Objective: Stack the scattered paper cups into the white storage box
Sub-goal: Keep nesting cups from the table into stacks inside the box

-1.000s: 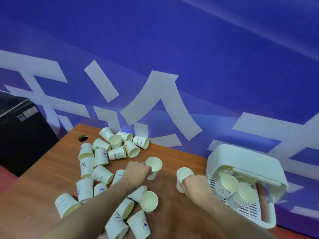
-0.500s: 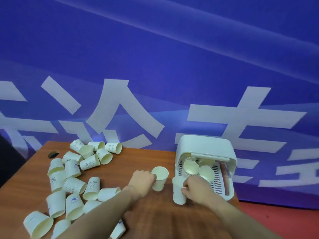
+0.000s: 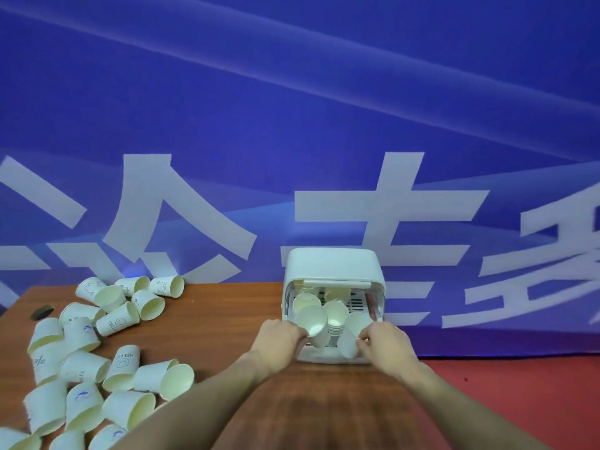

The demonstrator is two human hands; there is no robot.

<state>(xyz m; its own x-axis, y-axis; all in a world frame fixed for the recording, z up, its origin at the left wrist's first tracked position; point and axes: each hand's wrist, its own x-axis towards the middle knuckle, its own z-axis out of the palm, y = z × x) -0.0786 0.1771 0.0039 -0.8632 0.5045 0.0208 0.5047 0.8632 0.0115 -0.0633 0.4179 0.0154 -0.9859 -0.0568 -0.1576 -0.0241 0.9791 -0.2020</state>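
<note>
I am at a brown wooden table (image 3: 207,323) set against a blue wall banner with large white characters (image 3: 324,125). My left hand (image 3: 279,339) grasps a cream paper cup (image 3: 311,321), fingers curled round its side, its open mouth tilted toward me. My right hand (image 3: 384,344) pinches a second cream paper cup (image 3: 352,334) the same way. Both cups are at the open front of the white plastic storage box (image 3: 332,264), which sits at the table's far right edge with its lid raised. Inside, on a slotted floor, nested stacks of cream cups (image 3: 334,311) already lie with their mouths facing out.

I judge this the placing step: two cups are about to join the stacks. The next move calls for lining each cup's base with the mouth of a stack and sliding it in until it nests, then letting go.

Much work remains. A scatter of loose paper cups (image 3: 97,368), some printed with small blue designs, lies on its sides across the table's left half, well apart from the box.
</note>
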